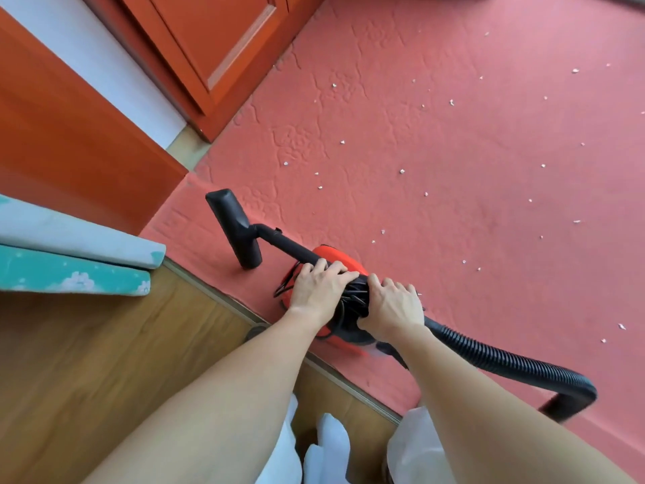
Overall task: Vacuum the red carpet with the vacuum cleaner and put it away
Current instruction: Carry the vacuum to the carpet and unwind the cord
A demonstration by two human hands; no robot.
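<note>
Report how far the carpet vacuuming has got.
Done: nothing visible; white scraps are scattered over the red carpet. In hand: left hand and right hand grip the cord bundle on the vacuum cleaner; its nozzle rests idle. Left: vacuuming, storing.

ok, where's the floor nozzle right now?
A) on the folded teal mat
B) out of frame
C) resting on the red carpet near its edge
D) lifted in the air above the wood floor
C: the black floor nozzle sits flat on the red carpet, close to its edge, apart from the teal mat and the wood floor.
</note>
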